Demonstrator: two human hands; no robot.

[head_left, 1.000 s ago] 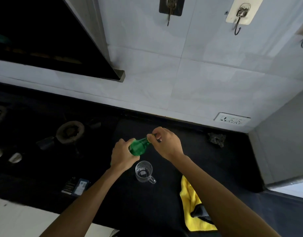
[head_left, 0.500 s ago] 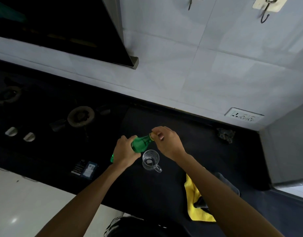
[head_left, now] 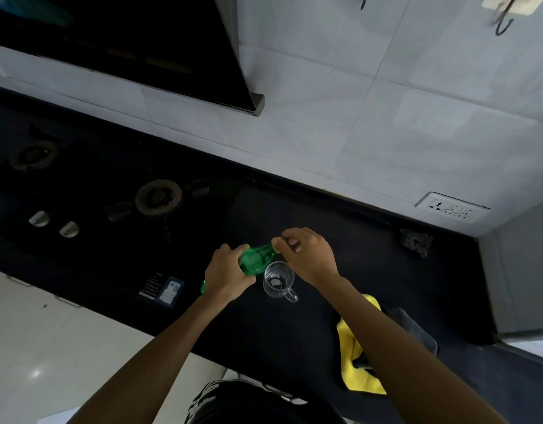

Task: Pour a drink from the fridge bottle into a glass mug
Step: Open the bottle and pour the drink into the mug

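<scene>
A green bottle is held tilted above the black counter, neck pointing up and to the right. My left hand grips its body. My right hand pinches the yellowish cap at the bottle's neck. Just below the neck, a clear glass mug stands upright on the counter, handle toward the lower right. It looks empty.
A gas stove with a burner and knobs lies to the left. A small dark box lies near the counter's front edge. A yellow cloth sits on the right, a dark scrubber by the wall, a socket above.
The camera view shifted, so the hands and bottle sit lower relative to the wall. Both hands keep their hold on the bottle and cap; the bottle stays tilted over the mug.
</scene>
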